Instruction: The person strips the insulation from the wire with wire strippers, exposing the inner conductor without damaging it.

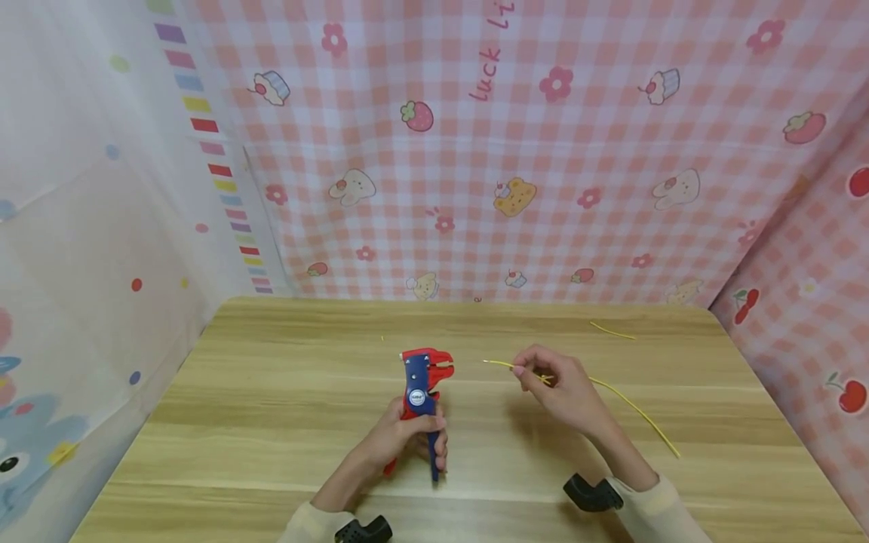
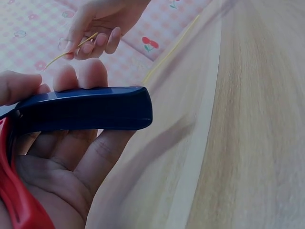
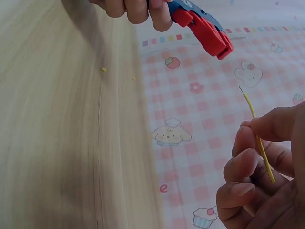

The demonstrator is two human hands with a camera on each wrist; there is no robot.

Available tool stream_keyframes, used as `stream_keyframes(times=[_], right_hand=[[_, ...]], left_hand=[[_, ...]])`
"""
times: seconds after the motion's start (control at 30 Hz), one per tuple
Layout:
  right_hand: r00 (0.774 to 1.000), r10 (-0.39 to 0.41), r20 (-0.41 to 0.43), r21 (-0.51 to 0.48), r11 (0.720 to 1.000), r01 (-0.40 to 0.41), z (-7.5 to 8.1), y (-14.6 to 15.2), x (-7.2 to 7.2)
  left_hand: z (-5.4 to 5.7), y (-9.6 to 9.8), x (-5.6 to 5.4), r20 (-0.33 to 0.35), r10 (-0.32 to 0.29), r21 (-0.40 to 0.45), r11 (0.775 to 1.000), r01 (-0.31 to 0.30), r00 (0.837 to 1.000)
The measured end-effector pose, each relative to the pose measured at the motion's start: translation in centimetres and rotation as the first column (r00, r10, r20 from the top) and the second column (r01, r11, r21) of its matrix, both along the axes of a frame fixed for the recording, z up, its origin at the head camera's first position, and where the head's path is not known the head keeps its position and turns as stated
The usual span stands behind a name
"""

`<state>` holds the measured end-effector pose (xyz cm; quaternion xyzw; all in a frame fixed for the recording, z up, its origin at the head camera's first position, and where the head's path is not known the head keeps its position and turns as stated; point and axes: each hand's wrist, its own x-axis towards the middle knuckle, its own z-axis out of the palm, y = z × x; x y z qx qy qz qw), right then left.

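Remote side, I'm seeing the left hand [image 1: 392, 440] gripping the red-and-blue stripper [image 1: 417, 377], fingers curling round its handles, jaws standing slightly apart. Right of the stripper, the right hand [image 1: 563, 388] is pinching a short yellow wire [image 3: 249, 103], bare tip pointing stripper-ward. Farther right, a longer wire [image 1: 637, 409] is lying. I'd be steadying the stripper and pinching near the tip, so nothing's bending.
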<state>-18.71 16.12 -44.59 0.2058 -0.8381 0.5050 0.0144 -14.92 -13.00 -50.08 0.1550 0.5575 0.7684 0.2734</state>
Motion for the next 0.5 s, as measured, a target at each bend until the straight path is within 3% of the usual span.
stream_keyframes(times=[0.27, 0.5], right_hand=[[0.997, -0.080, -0.003, 0.074, 0.994, 0.080, -0.5, 1.2, -0.3], [0.993, -0.117, 0.001, 0.113, 0.987, 0.116, -0.6, 2.1, -0.4]], left_hand=[[-0.8, -0.2, -0.4, -0.007, -0.012, 0.022, 1.000, 0.012, 1.000], [-1.1, -0.3, -0.7, 0.015, -0.003, -0.009, 1.000, 0.004, 1.000]])
